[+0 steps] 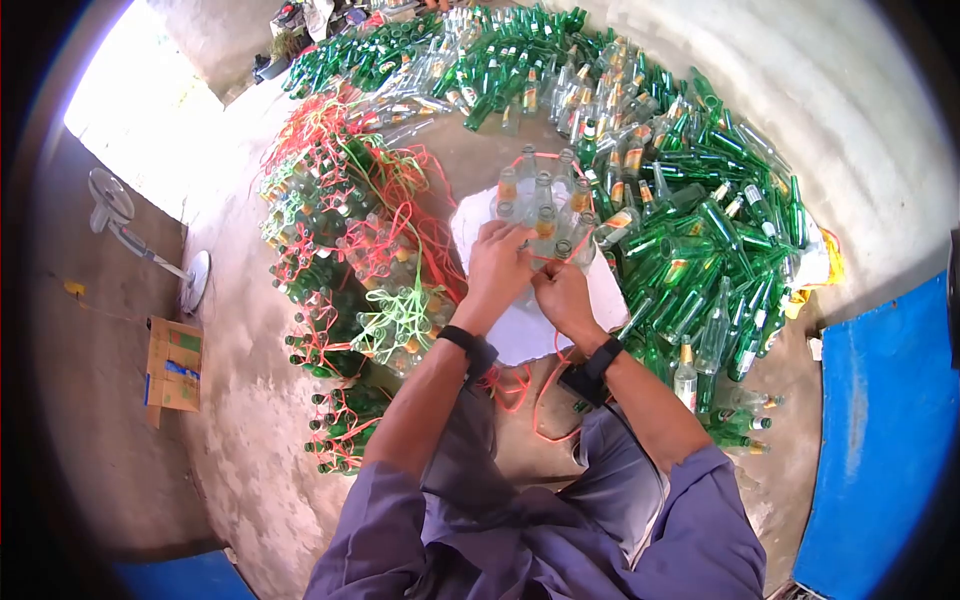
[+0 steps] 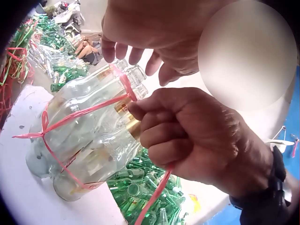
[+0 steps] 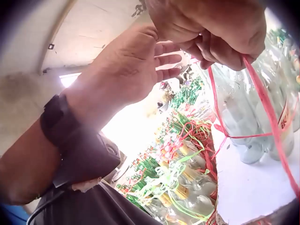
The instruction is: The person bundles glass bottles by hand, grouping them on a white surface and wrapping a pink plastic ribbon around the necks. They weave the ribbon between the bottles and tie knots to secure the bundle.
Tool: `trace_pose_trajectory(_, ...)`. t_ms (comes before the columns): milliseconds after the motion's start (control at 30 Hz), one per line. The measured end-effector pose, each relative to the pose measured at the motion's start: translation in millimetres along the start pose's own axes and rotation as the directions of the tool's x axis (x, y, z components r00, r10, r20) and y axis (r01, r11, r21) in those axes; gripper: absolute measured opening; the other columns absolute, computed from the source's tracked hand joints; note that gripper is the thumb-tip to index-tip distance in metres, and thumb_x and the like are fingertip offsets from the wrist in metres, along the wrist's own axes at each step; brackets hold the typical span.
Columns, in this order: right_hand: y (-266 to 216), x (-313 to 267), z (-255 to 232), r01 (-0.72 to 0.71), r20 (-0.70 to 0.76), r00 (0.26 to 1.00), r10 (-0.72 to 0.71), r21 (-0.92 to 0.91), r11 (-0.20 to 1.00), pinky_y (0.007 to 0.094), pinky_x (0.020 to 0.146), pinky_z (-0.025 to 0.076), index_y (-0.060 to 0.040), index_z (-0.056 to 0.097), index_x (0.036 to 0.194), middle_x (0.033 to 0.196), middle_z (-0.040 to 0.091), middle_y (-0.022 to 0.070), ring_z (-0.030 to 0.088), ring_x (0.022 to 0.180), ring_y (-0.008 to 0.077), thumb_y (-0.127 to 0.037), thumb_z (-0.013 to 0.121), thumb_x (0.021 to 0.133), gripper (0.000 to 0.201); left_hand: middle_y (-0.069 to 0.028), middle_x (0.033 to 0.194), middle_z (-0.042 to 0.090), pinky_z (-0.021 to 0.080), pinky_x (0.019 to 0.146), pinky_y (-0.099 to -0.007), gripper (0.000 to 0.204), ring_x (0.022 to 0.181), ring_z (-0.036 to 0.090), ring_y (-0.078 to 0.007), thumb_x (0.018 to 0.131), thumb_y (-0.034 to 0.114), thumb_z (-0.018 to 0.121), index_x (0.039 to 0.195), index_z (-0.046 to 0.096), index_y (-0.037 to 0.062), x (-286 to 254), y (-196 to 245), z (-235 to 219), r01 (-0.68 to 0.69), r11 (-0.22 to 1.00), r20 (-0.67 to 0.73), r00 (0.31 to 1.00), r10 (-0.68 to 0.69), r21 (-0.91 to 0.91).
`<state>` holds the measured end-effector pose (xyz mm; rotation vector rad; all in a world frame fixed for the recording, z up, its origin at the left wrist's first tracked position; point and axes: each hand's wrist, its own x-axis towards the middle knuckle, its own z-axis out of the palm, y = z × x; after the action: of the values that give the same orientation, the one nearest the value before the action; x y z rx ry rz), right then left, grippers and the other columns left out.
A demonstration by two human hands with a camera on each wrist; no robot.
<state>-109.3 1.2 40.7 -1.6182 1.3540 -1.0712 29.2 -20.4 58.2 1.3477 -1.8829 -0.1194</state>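
Note:
A bundle of clear glass bottles (image 1: 543, 195) stands upright on a white slab (image 1: 515, 335) before the person. Red plastic twine (image 2: 84, 114) runs round the bottles and up over their necks. My right hand (image 2: 187, 136) is curled at the necks and grips the twine, whose loose end (image 2: 154, 197) hangs below the fist. The left hand (image 1: 497, 262) is beside it at the near bottles. Its fingers (image 3: 166, 61) are spread and extended in the right wrist view, and they reach over the bottle tops in the left wrist view. Its thumb is partly hidden.
Tied bundles of bottles (image 1: 350, 250) with red and green twine stand on the left. Loose green bottles (image 1: 690, 250) are heaped at the right and back. A white fan (image 1: 197, 280) and a cardboard box (image 1: 178, 365) are by the left wall; a blue panel (image 1: 885, 420) is right.

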Motion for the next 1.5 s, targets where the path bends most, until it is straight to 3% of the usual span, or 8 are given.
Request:
trace_pose_trajectory(300,7.9,5.3,-12.7,0.098,-0.005,0.995,-0.099,-0.072,0.993,0.0484,0.061,0.049,0.0059,0.067,0.073,0.066,0.060,0.0283,0.062,0.062,0.0427,-0.008,0.057,0.081,0.019,-0.0028,0.101,0.070,0.052,0.082,-0.0441,0.023,0.105,0.064,-0.0252,0.080,0.006,0.062,0.101,0.067,0.0132,0.9,8.5,-8.1,0.071,0.979,0.128,0.987,-0.097,0.192)
trace_pose_trajectory(433,10.9,8.9,-18.0,0.173,-0.015,0.984,-0.178,-0.159,0.972,0.0488,0.061,0.049,0.0058,0.064,0.069,0.067,0.059,0.0290,0.061,0.063,0.0447,-0.007,0.057,0.081,0.019,-0.0023,0.102,0.070,0.053,0.082,-0.0435,0.022,0.105,0.064,-0.0254,0.080,0.006,0.062,0.101,0.066,0.0137,2.7,4.1,-7.0,0.061,0.985,0.149,0.985,-0.086,0.164)
trace_pose_trajectory(500,10.7,8.8,-20.5,0.186,-0.024,0.981,-0.193,-0.179,0.966,0.0488,0.061,0.049,0.0057,0.063,0.069,0.068,0.058,0.0290,0.060,0.063,0.0452,-0.007,0.058,0.081,0.019,-0.0017,0.091,0.066,0.050,0.072,-0.0457,0.018,0.098,0.064,-0.0247,0.080,0.009,0.064,0.097,0.063,0.0145,2.8,3.4,-6.4,0.026,0.994,0.102,0.994,-0.038,0.111)
trace_pose_trajectory(600,1.8,9.8,-30.3,0.179,-0.006,0.983,-0.184,-0.214,0.960,0.0489,0.060,0.049,0.0050,0.062,0.069,0.069,0.058,0.0287,0.060,0.064,0.0455,-0.007,0.058,0.082,0.018,-0.0017,0.103,0.070,0.054,0.081,-0.0428,0.022,0.106,0.064,-0.0254,0.081,0.007,0.063,0.101,0.066,0.0138,2.9,3.9,-8.4,0.086,0.988,0.171,0.979,-0.108,0.132)
trace_pose_trajectory(867,-8.2,9.9,-58.1,0.205,0.061,0.979,-0.196,-0.258,0.944,0.0462,0.056,0.049,0.0029,0.060,0.070,0.068,0.059,0.0267,0.062,0.063,0.0434,-0.008,0.061,0.083,0.017,-0.0017,0.107,0.069,0.054,0.080,-0.0431,0.022,0.109,0.063,-0.0255,0.083,0.007,0.061,0.103,0.064,0.0142,2.9,1.7,-10.1,0.113,0.991,0.195,0.973,-0.125,0.073)
trace_pose_trajectory(1167,3.5,45.7,-59.2,0.230,-0.064,0.963,-0.260,-0.302,0.925,0.0443,0.057,0.049,0.0034,0.060,0.071,0.069,0.061,0.0246,0.062,0.064,0.0415,-0.010,0.063,0.085,0.019,-0.0027,0.109,0.068,0.054,0.078,-0.0431,0.020,0.105,0.065,-0.0273,0.085,0.009,0.059,0.104,0.064,0.0137,1.4,-0.2,-10.7,0.159,0.987,0.208,0.966,-0.155,-0.004)
trace_pose_trajectory(1467,7.8,43.3,-65.5,-0.031,-0.087,0.996,0.013,-0.204,0.979,0.0365,0.054,0.046,0.0033,0.066,0.074,0.065,0.064,0.0170,0.060,0.054,0.0245,-0.014,0.067,0.083,0.019,-0.0048,0.107,0.067,0.053,0.081,-0.0417,0.022,0.110,0.062,-0.0277,0.082,0.008,0.064,0.103,0.064,0.0132,1.1,-2.9,-10.1,0.142,0.990,0.193,0.971,-0.139,-0.001)
trace_pose_trajectory(1500,10.3,41.8,-65.8,-0.018,-0.096,0.995,-0.002,-0.205,0.979,0.0341,0.051,0.041,0.0036,0.066,0.073,0.060,0.059,0.0113,0.053,0.052,0.0177,-0.016,0.069,0.084,0.022,-0.0051,0.107,0.067,0.053,0.081,-0.0419,0.022,0.111,0.062,-0.0280,0.082,0.007,0.065,0.103,0.063,0.0134,1.2,-2.8,-9.4,0.147,0.989,0.197,0.970,-0.145,0.007)
